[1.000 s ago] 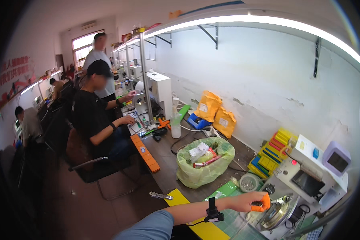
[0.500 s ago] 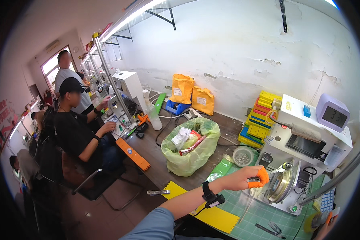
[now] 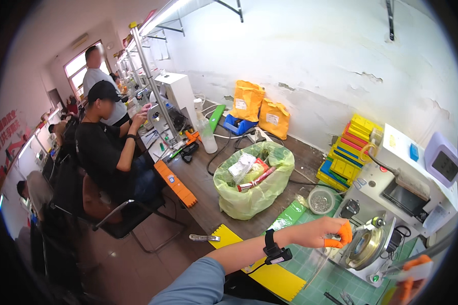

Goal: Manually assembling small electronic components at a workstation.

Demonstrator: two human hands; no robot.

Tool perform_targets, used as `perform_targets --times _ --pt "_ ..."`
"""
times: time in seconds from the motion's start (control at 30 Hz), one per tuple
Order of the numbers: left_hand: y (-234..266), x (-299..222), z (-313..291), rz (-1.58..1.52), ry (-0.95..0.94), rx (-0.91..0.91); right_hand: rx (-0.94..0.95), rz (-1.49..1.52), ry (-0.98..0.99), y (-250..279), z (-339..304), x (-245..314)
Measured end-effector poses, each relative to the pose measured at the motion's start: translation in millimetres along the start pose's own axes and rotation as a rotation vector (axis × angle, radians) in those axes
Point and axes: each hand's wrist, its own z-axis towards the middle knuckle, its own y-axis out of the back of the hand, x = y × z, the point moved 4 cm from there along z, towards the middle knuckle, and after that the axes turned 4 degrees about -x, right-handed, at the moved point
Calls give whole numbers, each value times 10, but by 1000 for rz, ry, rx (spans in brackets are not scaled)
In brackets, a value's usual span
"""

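Note:
My left hand [image 3: 336, 233], with orange finger covers on thumb and finger, is closed in a pinch beside the round metal-rimmed wheel [image 3: 364, 246] of a white bench machine [image 3: 407, 175]. What it pinches, if anything, is hidden. A thin pale strip [image 3: 316, 270] runs down to the mat from below that hand. At the lower right rim my right hand [image 3: 412, 279], also wearing orange finger covers, is smeared by motion, so its grip does not show. A black strap with a small device [image 3: 277, 254] sits on my left wrist.
A bin [image 3: 254, 188] lined with pale green plastic holds wrappers. Near the machine are a bowl of small metal parts [image 3: 320, 200] and stacked coloured trays [image 3: 348, 152]. A yellow strip [image 3: 275, 277] edges the green mat [image 3: 318, 292]. A person in black [image 3: 104, 142] sits at left.
The view has shifted, so the bench scene sits further right and tilted. My right hand has come further into view at the lower right. My left hand stays beside the wheel.

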Motion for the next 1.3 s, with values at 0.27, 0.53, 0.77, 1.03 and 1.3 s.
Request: perform_targets --times 0.27,0.53,0.77,1.03,1.3 --pt "-110 94 79 -35 -90 -18 -183 29 -188 -130 77 -970" --pt "7 218 -32 1 -121 -63 -117 -28 -110 -485 272 -932" --pt "12 280 102 222 -131 -37 -47 -5 -24 -452 457 -717" --pt "-13 264 75 360 50 88 -288 -248 83 -186 224 -722" --pt "-109 329 80 175 -149 -104 -57 -217 42 -533 322 -693"
